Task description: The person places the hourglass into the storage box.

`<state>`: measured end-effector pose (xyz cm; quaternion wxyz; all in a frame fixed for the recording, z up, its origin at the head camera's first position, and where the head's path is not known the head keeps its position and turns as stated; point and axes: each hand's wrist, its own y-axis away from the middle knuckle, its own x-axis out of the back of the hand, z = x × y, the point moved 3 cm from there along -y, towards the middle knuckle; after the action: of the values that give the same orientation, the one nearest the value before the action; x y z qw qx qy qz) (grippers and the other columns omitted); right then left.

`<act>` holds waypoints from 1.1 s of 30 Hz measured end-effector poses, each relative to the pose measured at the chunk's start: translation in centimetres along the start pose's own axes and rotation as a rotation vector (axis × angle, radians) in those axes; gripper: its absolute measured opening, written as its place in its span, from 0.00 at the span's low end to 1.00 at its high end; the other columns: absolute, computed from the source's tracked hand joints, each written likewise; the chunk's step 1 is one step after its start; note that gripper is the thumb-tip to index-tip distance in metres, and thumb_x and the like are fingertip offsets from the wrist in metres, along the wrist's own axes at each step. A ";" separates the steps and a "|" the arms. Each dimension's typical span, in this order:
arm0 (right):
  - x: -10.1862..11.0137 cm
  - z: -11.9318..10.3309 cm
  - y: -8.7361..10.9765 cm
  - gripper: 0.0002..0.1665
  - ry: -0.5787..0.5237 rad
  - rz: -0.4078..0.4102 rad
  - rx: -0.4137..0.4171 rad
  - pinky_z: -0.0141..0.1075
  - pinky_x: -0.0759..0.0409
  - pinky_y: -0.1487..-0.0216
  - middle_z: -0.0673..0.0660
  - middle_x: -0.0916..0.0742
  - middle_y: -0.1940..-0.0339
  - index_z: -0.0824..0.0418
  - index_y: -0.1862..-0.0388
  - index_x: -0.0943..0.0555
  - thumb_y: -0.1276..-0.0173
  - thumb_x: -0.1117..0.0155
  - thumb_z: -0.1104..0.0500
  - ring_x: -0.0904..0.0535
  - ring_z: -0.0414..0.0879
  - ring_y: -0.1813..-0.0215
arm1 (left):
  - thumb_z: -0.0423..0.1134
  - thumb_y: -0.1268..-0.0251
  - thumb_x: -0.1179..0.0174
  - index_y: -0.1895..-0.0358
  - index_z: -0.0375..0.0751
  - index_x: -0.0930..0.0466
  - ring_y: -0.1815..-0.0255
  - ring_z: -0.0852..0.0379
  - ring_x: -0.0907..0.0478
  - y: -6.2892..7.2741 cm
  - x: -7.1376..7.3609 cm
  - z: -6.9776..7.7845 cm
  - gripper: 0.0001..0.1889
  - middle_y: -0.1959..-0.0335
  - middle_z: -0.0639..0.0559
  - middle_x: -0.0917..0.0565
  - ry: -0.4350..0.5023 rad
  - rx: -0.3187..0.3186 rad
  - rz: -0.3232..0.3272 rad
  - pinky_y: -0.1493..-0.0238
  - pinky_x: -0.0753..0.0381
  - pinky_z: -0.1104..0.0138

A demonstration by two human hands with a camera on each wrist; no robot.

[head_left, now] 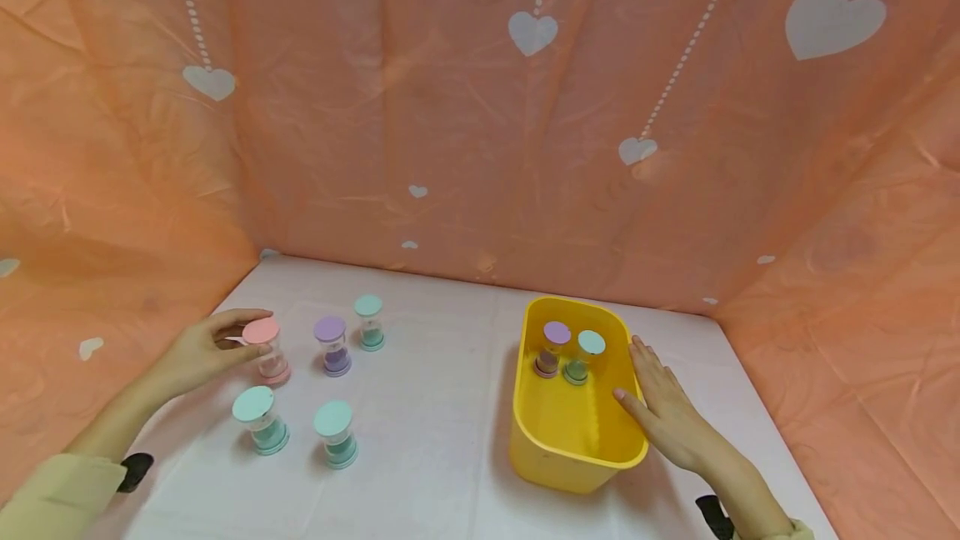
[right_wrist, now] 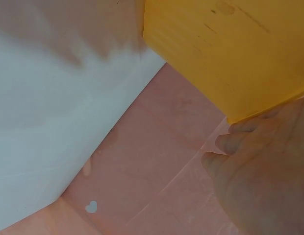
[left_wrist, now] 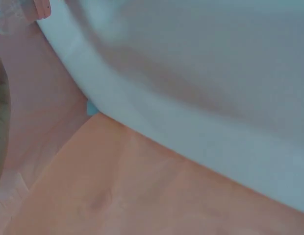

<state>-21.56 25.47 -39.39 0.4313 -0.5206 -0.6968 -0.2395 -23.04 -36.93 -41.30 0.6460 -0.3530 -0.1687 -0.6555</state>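
- Mint hourglasses (head_left: 262, 422) stand nearest, two of them; a dip of the left hand (head_left: 206, 357) could topple one.
- Right hand (head_left: 663, 411), fingers straight, rests against the yellow bin (head_left: 558, 469); too hard a press might jolt the hourglass pair (head_left: 552, 348) inside.
- Left hand pinches the pink hourglass (head_left: 275, 350) near its cap; a slack grip could drop it, a sideways swing clip the purple hourglass (head_left: 333, 346).
- Farthest, another mint hourglass (head_left: 370, 325) looks safest.

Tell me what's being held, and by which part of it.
The left grip holds the pink hourglass by its top end; the right grip holds nothing.
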 end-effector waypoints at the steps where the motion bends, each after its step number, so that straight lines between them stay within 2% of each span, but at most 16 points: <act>1: 0.0 0.0 0.0 0.46 0.001 -0.001 -0.001 0.70 0.63 0.22 0.71 0.51 0.15 0.72 0.16 0.53 0.17 0.47 0.47 0.60 0.72 0.16 | 0.43 0.32 0.28 0.31 0.36 0.24 0.57 0.76 0.22 0.0 0.2 0.1 0.30 0.43 0.56 0.18 -0.008 0.007 0.001 0.59 0.20 0.75; 4: 0.0 0.0 0.0 0.46 0.000 -0.001 0.000 0.70 0.63 0.22 0.72 0.51 0.15 0.72 0.16 0.53 0.17 0.47 0.47 0.60 0.72 0.16 | 0.44 0.32 0.28 0.30 0.37 0.24 0.57 0.74 0.21 -0.2 0.7 0.5 0.31 0.41 0.53 0.18 -0.007 0.019 0.008 0.58 0.19 0.75; 9: 0.0 0.0 0.0 0.47 -0.002 -0.003 0.000 0.70 0.64 0.22 0.71 0.51 0.15 0.72 0.16 0.53 0.17 0.47 0.47 0.61 0.72 0.16 | 0.44 0.31 0.29 0.29 0.37 0.25 0.58 0.75 0.21 -0.7 1.3 1.3 0.31 0.35 0.39 0.21 -0.022 0.026 0.006 0.60 0.18 0.73; 11: 0.0 0.0 0.0 0.47 0.000 -0.002 0.002 0.70 0.64 0.22 0.71 0.51 0.15 0.71 0.16 0.53 0.17 0.47 0.46 0.61 0.72 0.16 | 0.44 0.32 0.28 0.30 0.38 0.24 0.58 0.75 0.21 -0.9 1.5 1.6 0.30 0.36 0.44 0.19 -0.028 0.018 0.015 0.60 0.18 0.73; 16: 0.0 0.1 0.0 0.47 0.004 0.004 0.011 0.70 0.63 0.22 0.71 0.50 0.15 0.71 0.16 0.53 0.17 0.47 0.46 0.61 0.72 0.16 | 0.43 0.33 0.27 0.31 0.39 0.23 0.58 0.75 0.21 -1.7 2.0 2.9 0.30 0.43 0.70 0.21 -0.012 -0.008 0.041 0.61 0.18 0.74; 20: 0.1 0.0 0.0 0.47 0.004 0.001 0.008 0.69 0.63 0.22 0.71 0.50 0.15 0.71 0.16 0.53 0.17 0.47 0.46 0.61 0.71 0.16 | 0.42 0.33 0.27 0.31 0.39 0.22 0.59 0.74 0.20 -2.4 2.3 4.4 0.29 0.42 0.66 0.21 -0.006 -0.049 0.053 0.61 0.19 0.75; 26: 0.1 -0.1 0.0 0.47 0.004 -0.003 0.000 0.70 0.63 0.22 0.71 0.51 0.15 0.71 0.16 0.53 0.17 0.47 0.47 0.61 0.72 0.16 | 0.39 0.35 0.26 0.34 0.40 0.19 0.58 0.72 0.19 -3.7 2.2 6.9 0.27 0.50 0.76 0.20 0.006 -0.135 0.049 0.59 0.19 0.77; 27: 0.1 -0.1 0.0 0.46 0.003 -0.004 0.001 0.70 0.63 0.22 0.71 0.51 0.15 0.71 0.16 0.53 0.17 0.47 0.47 0.61 0.72 0.16 | 0.39 0.35 0.26 0.34 0.41 0.19 0.58 0.72 0.19 -3.9 2.1 7.3 0.26 0.50 0.74 0.20 0.003 -0.140 0.042 0.59 0.19 0.77; 33: 0.2 -0.1 0.0 0.47 0.001 -0.006 0.000 0.70 0.63 0.22 0.71 0.51 0.15 0.71 0.16 0.53 0.17 0.47 0.46 0.61 0.72 0.16 | 0.43 0.33 0.27 0.33 0.46 0.19 0.56 0.68 0.19 -5.2 1.3 10.1 0.26 0.45 0.51 0.16 -0.025 -0.156 -0.002 0.57 0.20 0.75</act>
<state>-21.54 25.46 -39.18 0.4308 -0.5186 -0.6981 -0.2410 -25.50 -30.44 -32.17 0.6136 -0.4102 -0.1258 -0.6629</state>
